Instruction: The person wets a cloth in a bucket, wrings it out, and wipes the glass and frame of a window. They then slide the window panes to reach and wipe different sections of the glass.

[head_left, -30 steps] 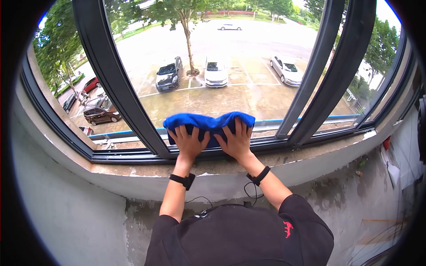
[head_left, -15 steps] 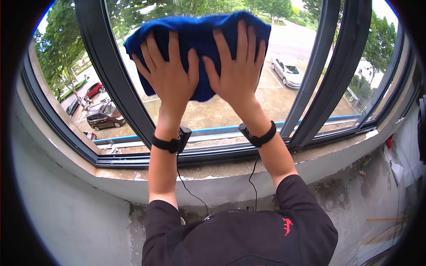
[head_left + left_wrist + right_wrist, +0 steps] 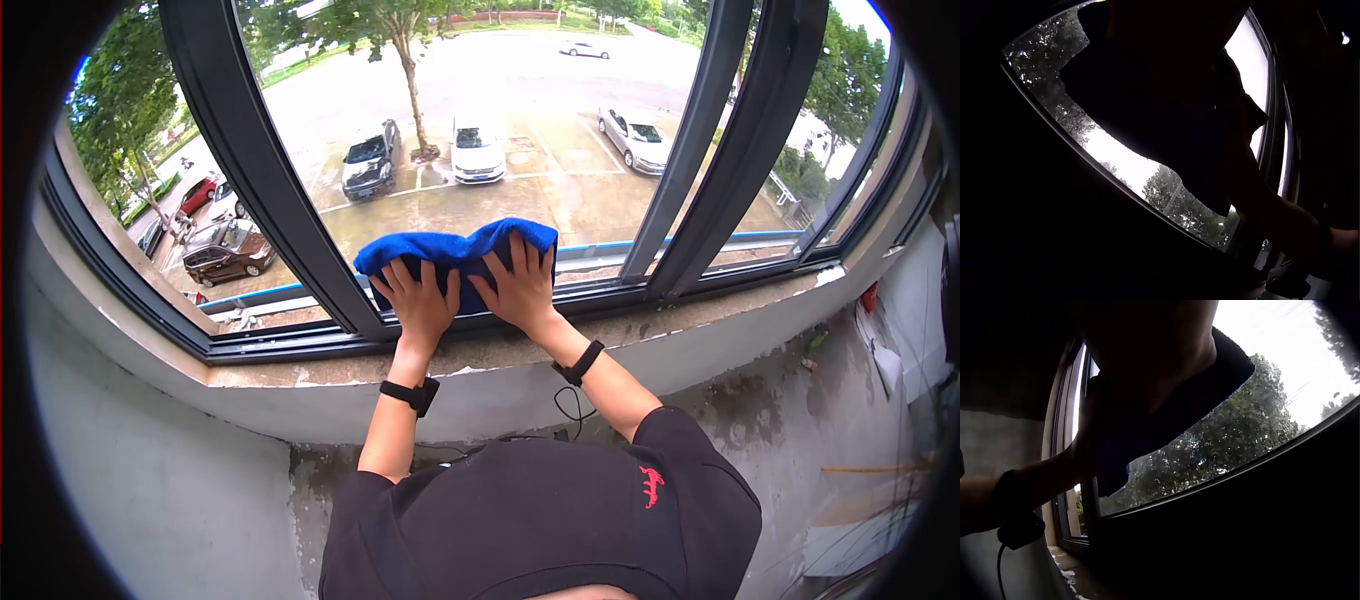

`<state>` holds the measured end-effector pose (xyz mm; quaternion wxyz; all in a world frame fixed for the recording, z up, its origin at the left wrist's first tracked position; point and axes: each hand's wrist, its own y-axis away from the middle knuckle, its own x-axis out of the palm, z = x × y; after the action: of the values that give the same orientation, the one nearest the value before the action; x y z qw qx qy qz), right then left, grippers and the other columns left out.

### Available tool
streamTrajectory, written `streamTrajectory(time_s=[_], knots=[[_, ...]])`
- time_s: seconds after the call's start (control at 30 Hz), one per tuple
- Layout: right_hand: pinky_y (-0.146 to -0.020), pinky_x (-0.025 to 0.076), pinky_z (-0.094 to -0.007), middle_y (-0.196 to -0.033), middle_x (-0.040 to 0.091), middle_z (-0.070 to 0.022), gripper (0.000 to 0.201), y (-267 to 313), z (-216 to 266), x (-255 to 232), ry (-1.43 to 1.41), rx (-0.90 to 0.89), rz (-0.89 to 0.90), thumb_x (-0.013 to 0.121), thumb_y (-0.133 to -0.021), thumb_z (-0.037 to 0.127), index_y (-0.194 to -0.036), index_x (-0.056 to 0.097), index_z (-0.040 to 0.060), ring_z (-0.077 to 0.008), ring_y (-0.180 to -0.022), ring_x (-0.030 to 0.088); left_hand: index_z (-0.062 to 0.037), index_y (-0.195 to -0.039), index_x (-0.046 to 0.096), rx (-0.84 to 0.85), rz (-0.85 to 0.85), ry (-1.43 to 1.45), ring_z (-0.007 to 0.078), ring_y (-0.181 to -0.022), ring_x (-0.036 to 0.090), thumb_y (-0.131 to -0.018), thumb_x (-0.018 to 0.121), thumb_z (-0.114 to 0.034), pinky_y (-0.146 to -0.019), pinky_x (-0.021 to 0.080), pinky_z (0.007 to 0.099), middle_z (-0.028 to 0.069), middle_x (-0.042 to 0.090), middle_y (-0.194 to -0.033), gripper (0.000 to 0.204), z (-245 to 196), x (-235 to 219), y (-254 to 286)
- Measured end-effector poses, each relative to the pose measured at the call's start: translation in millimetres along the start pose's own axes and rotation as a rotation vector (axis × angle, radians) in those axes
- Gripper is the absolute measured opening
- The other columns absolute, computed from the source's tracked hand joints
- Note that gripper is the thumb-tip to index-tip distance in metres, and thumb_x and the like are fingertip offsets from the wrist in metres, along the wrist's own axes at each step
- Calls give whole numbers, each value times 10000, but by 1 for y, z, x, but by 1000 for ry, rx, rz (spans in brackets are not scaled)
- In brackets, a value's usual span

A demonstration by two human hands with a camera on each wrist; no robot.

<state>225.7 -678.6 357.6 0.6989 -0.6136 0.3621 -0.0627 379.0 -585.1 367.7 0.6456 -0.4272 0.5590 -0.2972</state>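
Observation:
A blue cloth [image 3: 412, 247] lies spread against the lower part of the middle window pane [image 3: 560, 205], just above the bottom rail. My left hand [image 3: 424, 303] presses its left half with fingers spread and pointing up. On the right half, my right hand [image 3: 522, 288] presses in the same way, the two thumbs close together. Both wrist views are dark: the cloth [image 3: 1129, 122] is a black silhouette over the glass in the left one, and a corner of the cloth [image 3: 1230, 365] stands out against trees in the right one.
Dark upright frame bars [image 3: 265, 160] flank the pane on either side. Below runs a chipped stone sill [image 3: 285, 374] over a grey wall. Black straps sit on both wrists, with a loose cable [image 3: 572, 405] beside the right one. Parked cars and trees are outside.
Both hands and the cloth were low on the pane a second ago, high up it half a second ago, and are low again now, slightly left of where they started.

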Motion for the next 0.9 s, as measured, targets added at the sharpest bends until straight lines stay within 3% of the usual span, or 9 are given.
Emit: streamTrajectory(time_s=[0.13,0.2,0.33,0.4,0.5,0.6,0.7,0.77,0.9], knots=[[-1123,189,-645,-1498,376,-304,551,-64,3,-22,-15,11,-118,673,-864,474,-1328,624,182,-479,-1351,370,-44,-1266,563,6,-246,-20,564,-1319,337,-876,642,-406,-1070,158,752,389,383,-1378,537,5,-15,-66],[-1100,246,-639,-1498,401,-273,563,-117,3,-38,17,-7,-243,659,-872,478,-1371,592,226,-445,-1292,439,-56,-1304,566,18,-341,-45,549,-1352,323,-884,626,-398,-1094,148,736,370,363,-1431,544,5,-34,-118],[-1135,188,-629,-1535,339,-304,609,-213,3,-75,27,-48,-408,629,-891,476,-1421,546,187,-473,-1381,359,-91,-1323,588,65,-520,-6,469,-1358,383,-904,644,-367,-1122,204,679,293,405,-1445,506,0,-86,-211],[-1128,210,-637,-1515,366,-304,650,-238,2,-79,71,-40,-491,619,-872,504,-1432,529,186,-467,-1366,389,-84,-1195,671,31,-592,68,400,-1285,472,-879,723,-296,-1118,299,579,219,529,-1311,384,-17,-120,-224],[-1128,212,-637,-1508,377,-305,616,-241,5,-82,34,-32,-514,619,-874,513,-1383,570,171,-469,-1355,398,-41,-1068,704,111,-631,536,298,-1039,611,-819,797,-133,-923,472,412,182,638,-1122,281,-48,-169,-196],[-1126,205,-651,-1505,381,-304,580,-241,5,-83,17,-44,-539,645,-843,494,-1314,614,157,-472,-1356,392,-4,-1061,638,351,-391,1116,213,-828,618,-894,752,-169,-735,515,315,194,631,-1032,261,-76,-212,-171],[-1121,231,-657,-1526,334,-340,583,-241,8,-96,80,-53,-428,649,-840,389,-1293,573,29,-508,-1377,358,-6,-1101,587,449,-115,1410,177,-716,591,-950,687,-192,-658,519,276,232,616,-1003,259,-91,-251,-173],[-1127,221,-656,-1530,325,-340,587,-239,8,-98,77,-50,-391,651,-833,381,-1297,570,30,-506,-1387,343,-17,-1117,577,449,-6,1737,186,-620,575,-957,663,-174,-622,515,258,255,613,-1004,240,-94,-258,-169],[-1139,196,-656,-1537,306,-341,596,-240,6,-97,61,-42,-361,655,-811,361,-1298,570,28,-503,-1406,308,-26,-1126,575,408,194,2113,179,-654,583,-953,660,-153,-639,518,265,228,616,-1011,231,-113,-260,-153]])
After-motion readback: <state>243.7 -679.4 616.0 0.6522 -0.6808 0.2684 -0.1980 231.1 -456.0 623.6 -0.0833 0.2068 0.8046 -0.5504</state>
